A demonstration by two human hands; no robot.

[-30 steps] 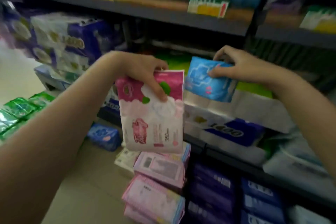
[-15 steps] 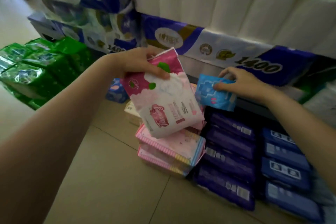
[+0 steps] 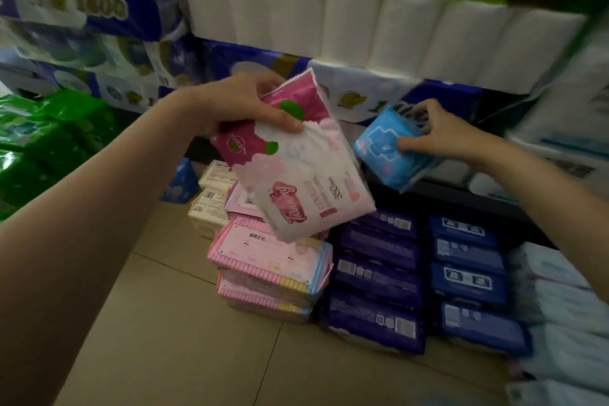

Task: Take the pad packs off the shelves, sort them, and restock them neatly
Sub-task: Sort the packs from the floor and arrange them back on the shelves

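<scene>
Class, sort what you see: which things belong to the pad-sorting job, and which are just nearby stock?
Job:
left hand holding pink pack
right hand holding light blue pack
pink stack
purple packs
dark blue packs

Nearby:
toilet roll bundles
green packs

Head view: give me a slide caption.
Left hand holds a pink-and-white pad pack, right hand a light blue pack, above sorted floor stacks.

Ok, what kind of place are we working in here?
Most likely a shop aisle or its stockroom: bulk toilet roll packs fill the shelving, pad packs sit stacked on the tiled floor in colour-sorted piles, pink beside dark blue.
</scene>
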